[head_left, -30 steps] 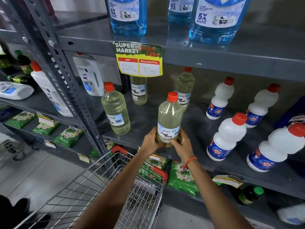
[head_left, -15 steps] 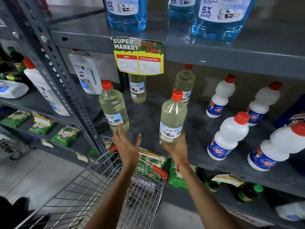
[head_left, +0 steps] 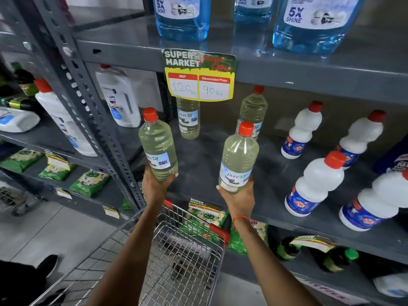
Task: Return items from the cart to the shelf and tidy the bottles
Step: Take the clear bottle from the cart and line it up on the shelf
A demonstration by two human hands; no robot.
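My left hand (head_left: 154,186) grips the base of a clear bottle of pale yellow liquid with a red cap (head_left: 157,146) at the left of the grey middle shelf (head_left: 198,164). My right hand (head_left: 239,198) holds the base of a second such bottle (head_left: 238,160), upright near the shelf's front edge. Two more of these bottles stand at the back: one under the price tag (head_left: 188,119) and one further right (head_left: 254,109). The wire cart (head_left: 176,250) with red corners is below my arms.
White red-capped bottles (head_left: 315,184) fill the right of the shelf. Blue liquid jugs (head_left: 309,25) stand on the shelf above, with a yellow price tag (head_left: 198,78) on its edge. A grey upright post (head_left: 88,96) bounds the left. Green packets (head_left: 90,180) lie lower left.
My left hand let go of the middle bottle, moved left and took hold of the left bottle. My right hand stayed on the middle bottle. The view shifted closer.
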